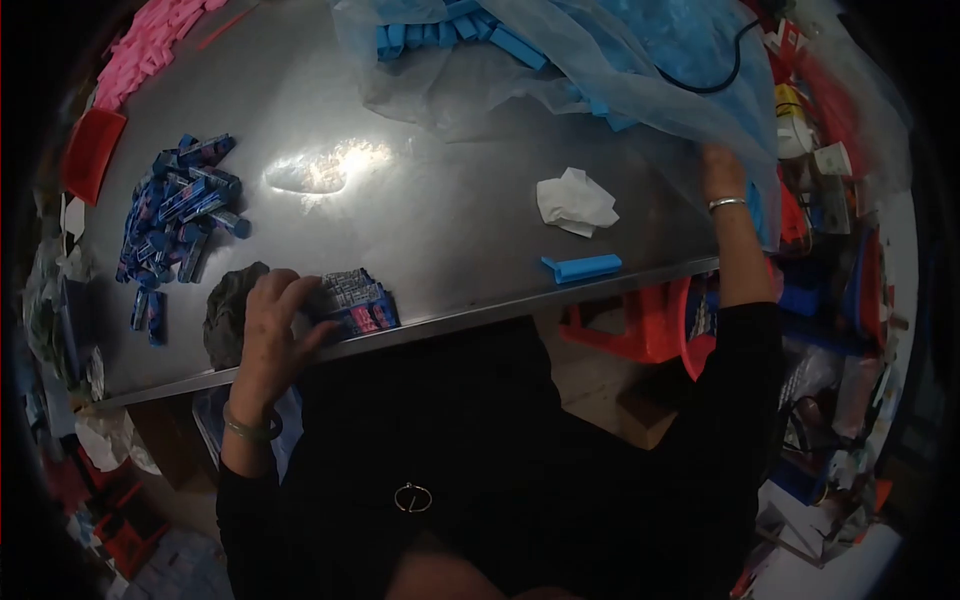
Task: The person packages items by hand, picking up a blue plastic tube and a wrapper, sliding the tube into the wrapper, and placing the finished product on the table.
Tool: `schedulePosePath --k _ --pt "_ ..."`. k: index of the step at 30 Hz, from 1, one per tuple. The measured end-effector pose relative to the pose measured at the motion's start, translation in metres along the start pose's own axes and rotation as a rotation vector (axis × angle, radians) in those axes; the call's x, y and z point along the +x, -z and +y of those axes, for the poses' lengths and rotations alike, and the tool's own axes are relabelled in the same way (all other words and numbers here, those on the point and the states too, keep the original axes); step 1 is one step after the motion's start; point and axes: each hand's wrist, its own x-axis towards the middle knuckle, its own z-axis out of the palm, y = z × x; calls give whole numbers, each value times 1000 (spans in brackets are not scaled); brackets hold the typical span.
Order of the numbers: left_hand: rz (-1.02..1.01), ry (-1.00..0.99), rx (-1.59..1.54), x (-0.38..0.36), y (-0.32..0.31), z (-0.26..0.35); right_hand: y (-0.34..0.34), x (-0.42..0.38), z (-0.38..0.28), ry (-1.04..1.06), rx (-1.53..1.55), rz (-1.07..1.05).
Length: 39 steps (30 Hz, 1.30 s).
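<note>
My left hand (277, 325) is near the table's front edge, fingers curved and apart, between a dark grey cloth (229, 312) and a stack of small blue printed packets (362, 302); it may be touching either. At the right, my right hand (722, 172) is at the edge of a clear plastic bag (650, 55) with light-blue pieces in it; its fingertips are hidden by the plastic. A single light-blue piece (587, 268) lies close to the front edge, below a crumpled white tissue (577, 202).
The metal table (430, 200) carries a heap of blue packets (180, 205) at the left and pink pieces (150, 45) at the far left corner. A red scoop-like tray (93, 152) is at the left edge. Below the front edge stands a red stool (640, 325).
</note>
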Motion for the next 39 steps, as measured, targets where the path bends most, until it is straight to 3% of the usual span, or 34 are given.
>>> schedulePosePath --k 2,6,8,10,13,15,16,18,19,21,22,24,28,33,36,39 --pt "22 -9 -39 -1 -10 0 -33 8 19 209 -232 202" --pt "25 88 -250 -3 -23 -13 -73 25 50 179 -257 101" --pt "50 98 -279 -1 -23 -13 -105 36 82 266 -159 114" --pt "82 91 -313 -1 -25 -18 -64 14 53 317 20 363" --pt "139 -9 -247 -2 -30 -23 -35 -1 29 236 81 371" --pt "175 -25 -232 0 -31 -21 33 -31 -30 57 480 342" --pt "174 -18 -231 -1 -31 -21 56 -42 -48 62 484 338" --pt "96 46 -281 -1 -28 -23 93 -60 -81 -90 918 193" --pt "97 50 -281 -1 -29 -25 109 -66 -97 -86 918 192" --pt "172 4 -290 -2 -33 -27 136 -80 -128 0 1294 232" --pt "172 4 -292 -3 -33 -27 149 -84 -144 0 1292 231" --pt "253 -34 -271 -3 -33 -25 170 -87 -176 152 1485 148" --pt "268 -11 -355 -7 -30 -20 184 -83 -240 171 1737 -42" --pt "287 0 -557 -14 -30 -14 173 -70 -288 175 2115 -541" --pt "287 15 -601 -15 -28 -10 168 -65 -296 175 2178 -703" --pt "309 2 -627 -15 -29 -10 172 -66 -299 172 2123 -726"
